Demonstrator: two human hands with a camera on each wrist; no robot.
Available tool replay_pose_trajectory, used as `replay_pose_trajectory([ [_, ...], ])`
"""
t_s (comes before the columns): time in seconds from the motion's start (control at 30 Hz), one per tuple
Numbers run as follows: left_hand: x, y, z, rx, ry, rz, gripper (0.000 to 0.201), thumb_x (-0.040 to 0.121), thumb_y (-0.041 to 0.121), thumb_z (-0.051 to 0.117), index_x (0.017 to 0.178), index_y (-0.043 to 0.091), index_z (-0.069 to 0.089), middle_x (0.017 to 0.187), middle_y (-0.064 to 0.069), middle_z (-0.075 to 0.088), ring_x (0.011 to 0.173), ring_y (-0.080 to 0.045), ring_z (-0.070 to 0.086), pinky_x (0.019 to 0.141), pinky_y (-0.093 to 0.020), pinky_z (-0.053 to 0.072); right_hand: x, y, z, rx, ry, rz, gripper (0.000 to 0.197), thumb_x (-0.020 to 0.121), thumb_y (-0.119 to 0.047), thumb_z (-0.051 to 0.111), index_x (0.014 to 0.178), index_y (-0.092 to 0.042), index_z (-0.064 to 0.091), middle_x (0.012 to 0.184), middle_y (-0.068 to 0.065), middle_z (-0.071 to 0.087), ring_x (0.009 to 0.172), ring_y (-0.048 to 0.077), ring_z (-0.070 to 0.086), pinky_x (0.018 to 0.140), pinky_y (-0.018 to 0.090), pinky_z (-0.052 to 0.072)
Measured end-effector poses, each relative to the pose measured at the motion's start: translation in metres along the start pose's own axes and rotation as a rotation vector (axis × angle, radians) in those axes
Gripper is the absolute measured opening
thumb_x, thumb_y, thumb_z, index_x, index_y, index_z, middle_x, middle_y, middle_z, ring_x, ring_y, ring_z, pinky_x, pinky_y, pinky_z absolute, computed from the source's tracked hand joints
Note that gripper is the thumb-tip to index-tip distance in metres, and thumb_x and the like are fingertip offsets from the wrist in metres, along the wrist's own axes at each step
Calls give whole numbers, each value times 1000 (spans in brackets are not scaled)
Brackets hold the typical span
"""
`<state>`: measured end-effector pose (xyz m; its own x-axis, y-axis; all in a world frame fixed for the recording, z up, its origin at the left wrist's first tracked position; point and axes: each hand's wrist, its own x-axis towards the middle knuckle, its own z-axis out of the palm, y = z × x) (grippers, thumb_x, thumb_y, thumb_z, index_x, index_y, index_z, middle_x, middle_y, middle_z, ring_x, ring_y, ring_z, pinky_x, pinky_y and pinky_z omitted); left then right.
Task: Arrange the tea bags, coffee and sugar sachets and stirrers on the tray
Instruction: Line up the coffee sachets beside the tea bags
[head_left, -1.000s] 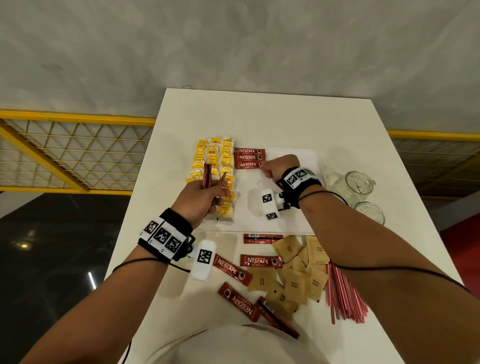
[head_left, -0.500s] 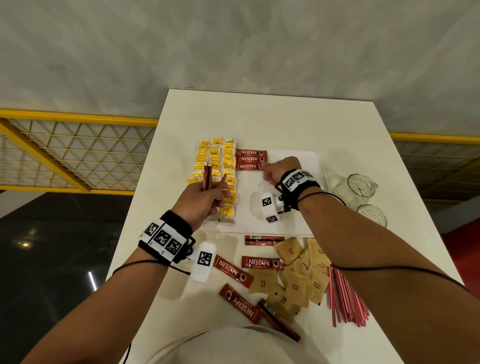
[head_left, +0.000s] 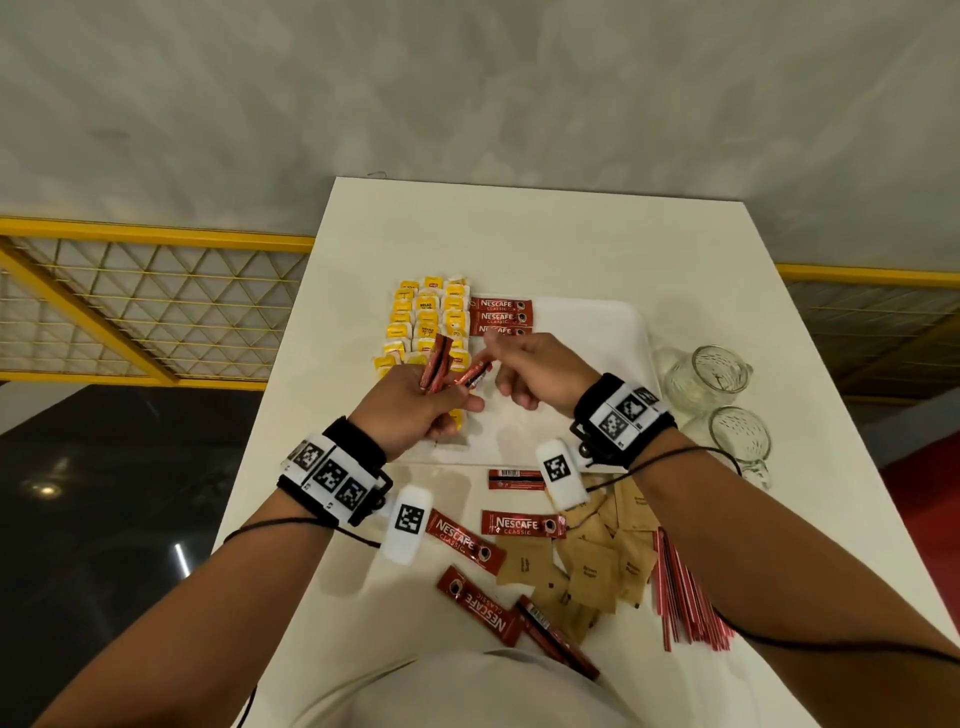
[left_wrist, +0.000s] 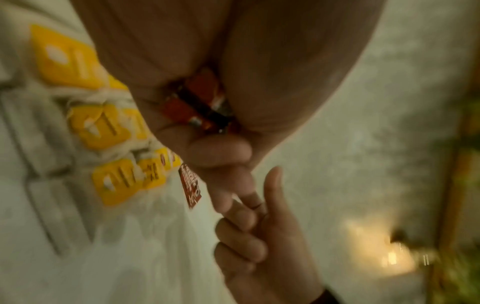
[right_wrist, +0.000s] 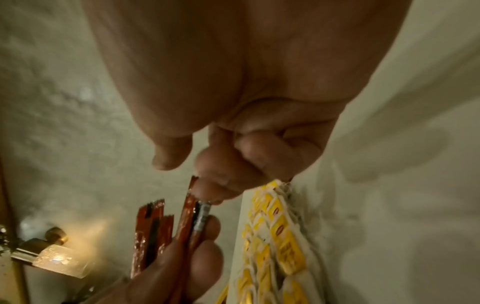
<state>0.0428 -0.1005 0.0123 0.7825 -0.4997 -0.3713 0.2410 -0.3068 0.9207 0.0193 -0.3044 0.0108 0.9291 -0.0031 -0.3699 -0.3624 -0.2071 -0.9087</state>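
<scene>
My left hand (head_left: 415, 410) grips a bundle of red coffee sachets (head_left: 436, 364) over the tray's left side; the same bundle (left_wrist: 200, 102) shows in its palm. One sachet (head_left: 475, 375) sticks out toward my right hand (head_left: 535, 374). That hand's fingers are curled, the forefinger touches this sachet's end (right_wrist: 192, 191), and the thumb stands slightly apart. On the white tray (head_left: 597, 332) lie rows of yellow tea bags (head_left: 431, 322) and three coffee sachets (head_left: 501, 316). Loose coffee sachets (head_left: 522, 525), brown sugar sachets (head_left: 592, 566) and red stirrers (head_left: 685, 597) lie on the table near me.
Two glass mugs (head_left: 711, 374) (head_left: 737, 441) stand just right of the tray. The white table (head_left: 519, 234) ends at the left beside a yellow railing (head_left: 156, 234) with a drop below. The tray's right half is bare.
My right hand has left the row of coffee sachets on the tray and drawn back to the bundle in my left hand. The left hand has stayed in place.
</scene>
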Motion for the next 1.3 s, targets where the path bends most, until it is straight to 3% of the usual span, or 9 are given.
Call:
replay_pose_trajectory([
  [0.1,1,-2,0,333,29,138,16,91,22,72,90,7,77,57,0,65,48,-7,54,53,-16,42,-10,2,7,18,-38,-12,38,100,-38,59,96,-3,73,62,5,59,45,14,48,44,24,39],
  [0.2,1,-3,2,348,33,201,9,88,26,75,90,18,79,70,-18,65,60,-12,55,59,-25,42,-12,8,6,42,-8,-26,22,97,-21,66,97,0,72,70,5,65,50,12,55,50,25,46],
  [0.33,1,-5,3,315,96,203,10,87,32,76,84,41,73,70,-16,66,60,-11,59,60,-25,45,-12,15,2,75,76,-94,20,94,-4,67,114,-4,70,70,-3,70,56,8,59,50,21,50],
  [0.47,3,-10,0,86,246,129,7,93,17,70,88,17,75,63,-9,63,50,-10,55,51,-18,43,-14,23,-1,122,206,-109,24,90,-2,72,113,-1,69,71,0,70,59,10,61,55,24,53],
  [0.63,6,-15,-1,38,331,141,10,91,12,70,83,14,76,65,-12,68,52,-11,59,58,-21,47,-22,35,3,169,271,-53,11,92,-11,72,100,-5,75,76,1,72,62,11,60,58,23,53],
  [0.87,1,-5,8,268,30,186,1,85,15,75,84,16,75,69,-1,72,62,-12,68,63,-23,52,-23,27,9,95,177,-168,17,98,-9,63,110,-11,74,74,0,67,64,12,58,63,24,52],
  [1.07,6,0,15,2,119,169,13,87,12,74,94,3,69,79,-12,76,72,-27,75,69,-33,60,-22,24,22,126,210,-186,12,93,-18,72,103,-23,70,85,-2,72,74,11,67,70,29,56],
  [1.17,4,4,13,-203,183,112,7,92,7,67,91,1,70,82,-16,76,71,-25,76,44,-18,45,-26,31,28,154,134,-139,8,94,-14,69,97,-22,70,82,0,74,69,11,69,66,24,54],
  [1.3,4,2,11,-236,206,63,11,97,14,63,88,9,69,84,-11,75,65,-21,73,42,-15,38,-25,29,19,290,239,-109,7,95,-8,67,97,-11,72,80,5,73,63,11,66,63,24,54],
])
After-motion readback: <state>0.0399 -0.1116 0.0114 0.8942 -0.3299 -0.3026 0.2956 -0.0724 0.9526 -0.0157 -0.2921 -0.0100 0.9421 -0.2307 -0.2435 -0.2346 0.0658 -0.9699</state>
